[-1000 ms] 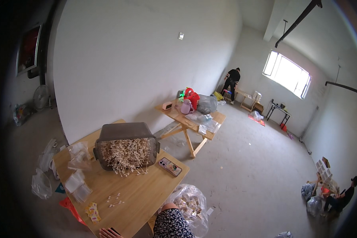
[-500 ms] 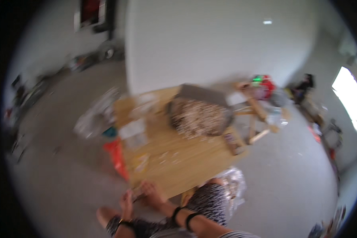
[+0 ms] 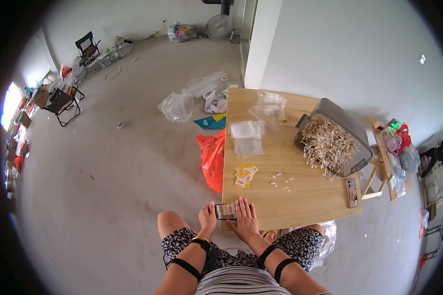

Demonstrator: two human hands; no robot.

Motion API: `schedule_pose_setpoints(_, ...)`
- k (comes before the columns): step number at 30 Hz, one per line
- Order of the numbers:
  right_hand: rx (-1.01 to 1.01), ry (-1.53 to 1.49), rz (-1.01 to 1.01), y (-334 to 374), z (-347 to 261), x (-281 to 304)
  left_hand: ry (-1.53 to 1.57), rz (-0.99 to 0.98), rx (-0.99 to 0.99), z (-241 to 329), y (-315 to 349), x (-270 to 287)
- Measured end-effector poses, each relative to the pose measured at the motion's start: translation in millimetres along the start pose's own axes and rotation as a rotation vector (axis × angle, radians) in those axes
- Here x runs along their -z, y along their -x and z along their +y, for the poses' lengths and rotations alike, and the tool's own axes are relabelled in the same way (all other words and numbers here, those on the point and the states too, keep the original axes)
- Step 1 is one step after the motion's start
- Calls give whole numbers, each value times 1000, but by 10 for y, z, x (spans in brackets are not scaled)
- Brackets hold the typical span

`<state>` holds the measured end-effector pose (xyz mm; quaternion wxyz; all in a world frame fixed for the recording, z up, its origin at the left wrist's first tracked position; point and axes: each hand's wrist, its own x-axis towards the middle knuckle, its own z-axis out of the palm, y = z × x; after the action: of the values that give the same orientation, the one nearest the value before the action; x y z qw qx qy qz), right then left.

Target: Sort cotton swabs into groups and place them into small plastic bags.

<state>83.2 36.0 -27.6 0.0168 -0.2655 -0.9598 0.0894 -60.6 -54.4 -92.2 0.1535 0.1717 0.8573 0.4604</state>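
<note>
At the table's near left corner, a small flat pack of cotton swabs (image 3: 226, 212) lies between my hands, its contents lined up side by side with a yellowish label showing. My left hand (image 3: 207, 217) is closed on the pack's left end. Across its right end my right hand (image 3: 244, 221) lies with fingers stretched out, touching it. Just beyond are yellow-and-white printed cards (image 3: 245, 175). Several loose cotton swabs (image 3: 281, 182) are scattered to their right. A grey bin (image 3: 347, 115) lies tipped on its side, with a heap of cotton swabs (image 3: 328, 142) spilling from its mouth.
Clear plastic bags (image 3: 248, 132) lie on the wooden table (image 3: 275, 211). A phone (image 3: 352, 192) rests by the right edge. An orange-red bag (image 3: 212, 160) hangs at the left side. A white wall (image 3: 349, 54) stands behind; folding chairs (image 3: 64, 104) are at far left.
My view has swung left and steadied, so the table appears farther right and sharp. The pack between my hands now shows at the table's corner, where blur hid it before.
</note>
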Motion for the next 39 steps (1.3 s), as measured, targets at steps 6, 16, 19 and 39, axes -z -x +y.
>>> schedule_pose_setpoints(6,12,-26,-23,-36,-75,-34,-35,47,-49,141,47,-51)
schedule_pose_setpoints(16,44,-64,-13,-25,-22,-9,479,-134,164,5,61,-30)
schedule_pose_setpoints(19,50,-187,31,-7,68,9,659,-147,129,56,120,20)
schedule_pose_setpoints(39,87,-114,-82,521,240,290,354,-87,119,-311,-29,206)
